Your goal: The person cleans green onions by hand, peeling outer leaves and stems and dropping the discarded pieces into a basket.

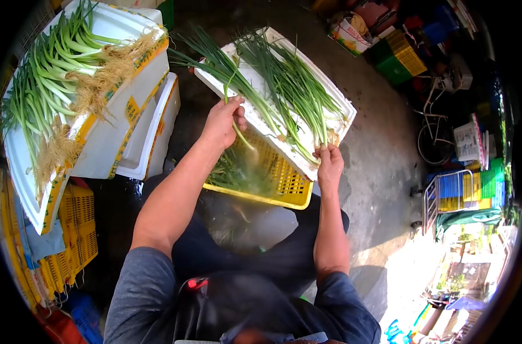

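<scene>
My left hand (222, 123) is closed around a single green onion (245, 141), its pale root end hanging down over a yellow crate (295, 198). My right hand (330, 166) pinches at the root ends of the green onions (301, 92) spread on a white foam lid (341, 123). This lid lies tilted across the far side of the crate. Loose green leaves (229, 172) lie inside the crate. To the left, a pile of leeks or large green onions (54, 86) with long tan roots rests on a white foam box (109, 146).
More foam boxes (163, 126) stand beneath the left pile. Yellow crates (77, 223) are stacked at lower left. Along the right are a bicycle wheel (435, 143), a metal cart (444, 195) and a green and yellow crate (407, 51). The concrete floor (381, 166) looks wet in places.
</scene>
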### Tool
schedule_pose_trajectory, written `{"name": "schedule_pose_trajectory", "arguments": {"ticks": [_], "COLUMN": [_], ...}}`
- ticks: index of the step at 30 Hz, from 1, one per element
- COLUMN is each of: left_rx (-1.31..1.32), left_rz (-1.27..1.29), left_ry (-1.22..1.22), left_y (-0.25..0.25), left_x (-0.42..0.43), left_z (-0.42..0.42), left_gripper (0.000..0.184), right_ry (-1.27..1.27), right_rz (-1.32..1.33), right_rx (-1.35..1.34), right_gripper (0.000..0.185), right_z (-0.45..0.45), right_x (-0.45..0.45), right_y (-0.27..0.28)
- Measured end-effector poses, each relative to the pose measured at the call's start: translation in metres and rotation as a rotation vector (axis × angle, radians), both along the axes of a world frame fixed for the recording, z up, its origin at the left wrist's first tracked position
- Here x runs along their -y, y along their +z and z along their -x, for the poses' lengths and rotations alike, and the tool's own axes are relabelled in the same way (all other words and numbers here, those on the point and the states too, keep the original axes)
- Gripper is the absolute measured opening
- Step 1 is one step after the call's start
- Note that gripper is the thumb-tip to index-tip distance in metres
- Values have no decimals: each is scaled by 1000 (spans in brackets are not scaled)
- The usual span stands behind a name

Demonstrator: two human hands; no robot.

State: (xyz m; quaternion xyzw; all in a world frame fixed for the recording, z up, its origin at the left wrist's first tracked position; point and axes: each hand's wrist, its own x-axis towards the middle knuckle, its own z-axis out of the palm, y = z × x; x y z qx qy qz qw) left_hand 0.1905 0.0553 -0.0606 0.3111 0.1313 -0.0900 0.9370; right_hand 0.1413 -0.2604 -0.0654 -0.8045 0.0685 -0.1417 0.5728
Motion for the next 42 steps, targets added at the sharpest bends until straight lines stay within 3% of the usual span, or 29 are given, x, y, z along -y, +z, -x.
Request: {"name": "schedule_pose_trajectory", "arguments": {"ticks": [3,7,11,12,15,18,21,24,27,31,34,36,42], "left_rx": [8,-45,-114,-137,-157,-150,-135,-102,-94,-77,-76,-80,-82], "left_rz": [-94,-87,-88,-88,-105,-84,-107,-115,-131,-159,-160,-161,-112], "left_ry": [-49,-114,-135,-119,-98,-82,-65,-84,-108,-151,-217,-270,-323], "left_y": [-4,-15,-38,-37,-32,-37,-32,-31,-30,-33,-38,-37,-41], "left_x": [8,35,47,47,46,43,40,38,39,38,44,49,61], "left_z": [4,19,23,23,20,18,11,12,14,21,32,37,49], "left_gripper": [15,25,25,25,28,23,18,15,15,16,18,21,23], "right_ry": [144,238,291,255,265,216,85,-39,110,196,144,199,174], "right_rz": [-115,-79,470,411,562,233,178,104,-247,-384,-493,-388,-401], "right_rx": [-139,-223,-107,-109,-46,-265,-58,-108,-510,-516,-448,-405,-319], "right_gripper": [17,14,18,19,20,25,32,36,36,16,14,14,18], "right_z": [34,73,89,89,85,82,74,63,57,54,60,66,76], "right_x": [-30,-78,-105,-107,-102,-92,-66,-56,-67,-78,-84,-88,-97], "right_y": [-2,-24,-31,-35,-38,-44,-74,-91,-97,-97,-63,-52,-65]}}
